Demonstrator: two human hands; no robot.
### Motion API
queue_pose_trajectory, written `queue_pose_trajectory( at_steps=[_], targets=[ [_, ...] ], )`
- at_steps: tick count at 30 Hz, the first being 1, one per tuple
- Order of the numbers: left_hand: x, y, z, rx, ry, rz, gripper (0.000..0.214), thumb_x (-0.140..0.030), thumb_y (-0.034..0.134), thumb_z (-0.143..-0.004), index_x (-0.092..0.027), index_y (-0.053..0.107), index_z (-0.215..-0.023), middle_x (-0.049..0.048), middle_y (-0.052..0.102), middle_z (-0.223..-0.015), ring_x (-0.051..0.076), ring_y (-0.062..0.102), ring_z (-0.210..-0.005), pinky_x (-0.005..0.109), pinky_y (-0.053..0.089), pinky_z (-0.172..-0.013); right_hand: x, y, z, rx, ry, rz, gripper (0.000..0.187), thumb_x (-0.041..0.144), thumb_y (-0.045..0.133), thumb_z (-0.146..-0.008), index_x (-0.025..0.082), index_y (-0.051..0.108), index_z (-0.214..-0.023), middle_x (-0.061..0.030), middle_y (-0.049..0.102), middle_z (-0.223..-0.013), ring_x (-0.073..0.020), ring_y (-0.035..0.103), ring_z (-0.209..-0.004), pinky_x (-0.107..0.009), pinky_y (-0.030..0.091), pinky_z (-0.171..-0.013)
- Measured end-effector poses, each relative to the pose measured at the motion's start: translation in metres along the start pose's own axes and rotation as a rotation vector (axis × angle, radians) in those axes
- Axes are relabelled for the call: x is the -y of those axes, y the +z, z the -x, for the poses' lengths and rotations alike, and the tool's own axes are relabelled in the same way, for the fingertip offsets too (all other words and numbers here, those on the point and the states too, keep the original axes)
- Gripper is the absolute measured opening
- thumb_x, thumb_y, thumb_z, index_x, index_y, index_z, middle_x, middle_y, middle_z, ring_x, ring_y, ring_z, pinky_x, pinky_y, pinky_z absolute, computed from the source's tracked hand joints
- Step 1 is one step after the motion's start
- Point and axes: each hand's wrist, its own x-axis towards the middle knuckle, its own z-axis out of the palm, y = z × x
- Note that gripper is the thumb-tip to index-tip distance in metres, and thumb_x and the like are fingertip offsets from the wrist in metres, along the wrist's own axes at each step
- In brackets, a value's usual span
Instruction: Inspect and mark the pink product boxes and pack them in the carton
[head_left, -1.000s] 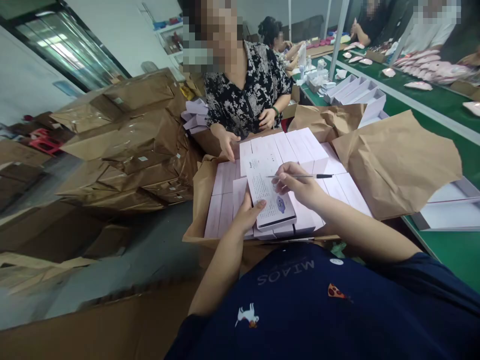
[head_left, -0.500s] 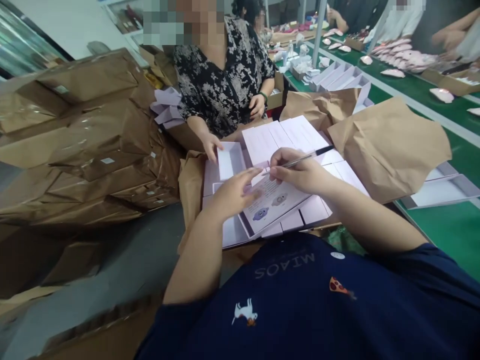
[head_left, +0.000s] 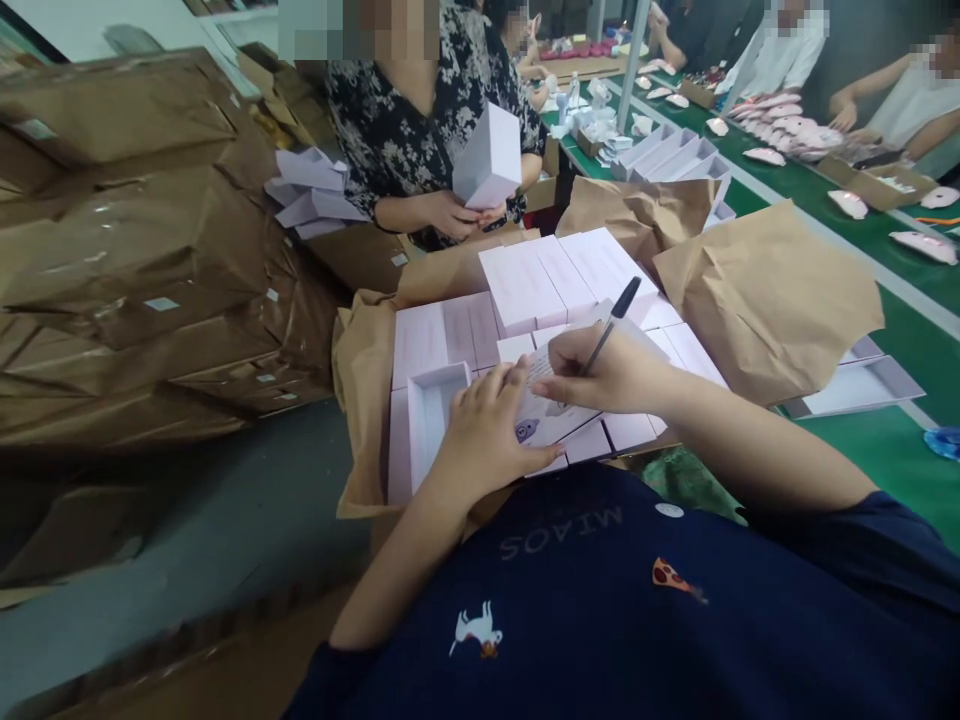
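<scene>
My right hand [head_left: 604,375] grips a black pen [head_left: 609,325] in a writing hold, its tip down on a pale pink box [head_left: 541,422] printed with text and a small purple picture. My left hand [head_left: 487,430] lies curled on the near left part of that box, pressing it down. The box rests on top of a layer of identical pink boxes [head_left: 525,285] packed in brown wrapping paper [head_left: 360,370]. An open empty box tray [head_left: 431,415] sits just left of my left hand.
A person in a floral top opposite me holds a pink box [head_left: 487,155] in both hands. Crumpled brown paper [head_left: 765,300] lies to the right on a green table [head_left: 892,450]. Paper-wrapped cartons [head_left: 150,260] are stacked at left. Other people work at the far table.
My left hand came down from hovering onto the printed box. The pen swung from flat to upright, tip on the box. The person opposite lifted a pink box out of the stack.
</scene>
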Motion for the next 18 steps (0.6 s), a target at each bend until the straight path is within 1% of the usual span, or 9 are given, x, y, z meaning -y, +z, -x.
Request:
queue_pose_trajectory(
  at_steps=[2,4,7,9,11,14,18],
  targets=[
    [0.0,0.0,0.0,0.001,0.0,0.002,0.106,-0.061,0.074,-0.07,-0.022,0.025,-0.156,0.0189,0.038,-0.157,0.041,0.036,-0.144,0.06,0.031,-0.114,0.003,0.001,0.002,0.02,0.08,0.173,0.041,0.036,0.071,-0.081,0.021,0.039,-0.059,0.0073,0.04,-0.051,-0.0076,0.036,-0.051,-0.026,0.026,-0.051],
    [-0.001,0.001,0.001,-0.002,-0.005,-0.001,0.106,-0.061,0.073,-0.071,-0.022,0.024,-0.156,0.0188,0.039,-0.157,0.04,0.036,-0.145,0.06,0.03,-0.115,0.006,0.004,0.003,0.044,0.161,0.295,0.042,0.031,0.075,-0.077,0.021,0.039,-0.056,0.0078,0.039,-0.05,-0.0075,0.034,-0.05,-0.027,0.025,-0.051],
    [-0.002,0.002,0.001,-0.002,-0.015,-0.01,0.106,-0.059,0.073,-0.071,-0.021,0.024,-0.157,0.0186,0.037,-0.158,0.039,0.035,-0.145,0.06,0.029,-0.115,0.011,0.009,0.0,0.028,0.215,0.353,0.043,0.02,0.071,-0.074,0.021,0.034,-0.053,0.0089,0.034,-0.048,-0.0068,0.03,-0.048,-0.027,0.025,-0.051],
    [-0.002,0.002,0.001,-0.002,-0.015,-0.012,0.106,-0.058,0.073,-0.071,-0.02,0.024,-0.157,0.0188,0.037,-0.159,0.039,0.035,-0.145,0.059,0.029,-0.115,0.012,0.01,-0.002,-0.012,0.213,0.343,0.043,0.013,0.066,-0.072,0.022,0.029,-0.052,0.0097,0.031,-0.048,-0.006,0.027,-0.047,-0.026,0.025,-0.051],
    [-0.002,0.002,0.001,-0.005,-0.013,-0.011,0.107,-0.058,0.073,-0.07,-0.02,0.024,-0.157,0.0189,0.037,-0.158,0.04,0.035,-0.144,0.059,0.029,-0.114,0.011,0.01,-0.003,-0.045,0.189,0.331,0.042,0.01,0.063,-0.069,0.022,0.026,-0.052,0.0101,0.028,-0.047,-0.0056,0.024,-0.046,-0.026,0.024,-0.051],
    [-0.001,0.002,0.001,-0.014,-0.005,-0.008,0.106,-0.059,0.073,-0.071,-0.02,0.025,-0.156,0.0191,0.038,-0.157,0.041,0.037,-0.143,0.06,0.03,-0.113,0.007,0.009,-0.002,-0.057,0.141,0.32,0.038,0.011,0.058,-0.068,0.023,0.025,-0.053,0.0098,0.027,-0.048,-0.0059,0.023,-0.047,-0.027,0.023,-0.051],
    [0.0,0.003,0.001,-0.022,0.001,0.003,0.104,-0.06,0.072,-0.071,-0.022,0.025,-0.156,0.0187,0.038,-0.157,0.041,0.037,-0.143,0.061,0.03,-0.113,0.003,0.01,-0.001,-0.041,0.114,0.329,0.034,0.015,0.057,-0.07,0.022,0.027,-0.055,0.0092,0.029,-0.05,-0.0062,0.023,-0.048,-0.027,0.023,-0.053]
  ],
)
